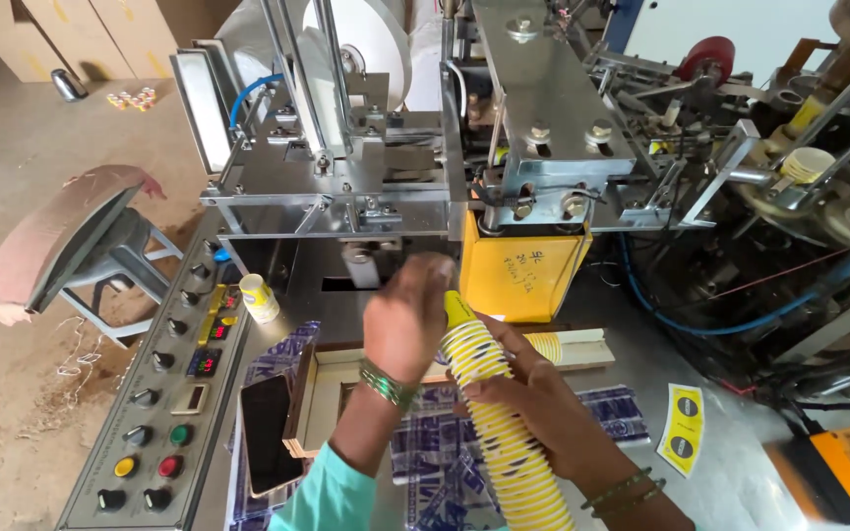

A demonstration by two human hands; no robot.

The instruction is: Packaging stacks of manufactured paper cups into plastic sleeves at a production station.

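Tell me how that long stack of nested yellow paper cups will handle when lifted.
The cup stack probably weighs little, being thin paper. It already curves between the left hand and right hand, so it may bend or separate unless supported. The rims likely crush under a hard squeeze.

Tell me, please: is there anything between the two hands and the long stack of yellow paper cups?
Nothing visible. The left hand closes over the top end of the stack of paper cups, and the right hand grips it directly lower down, bare skin against the cups.
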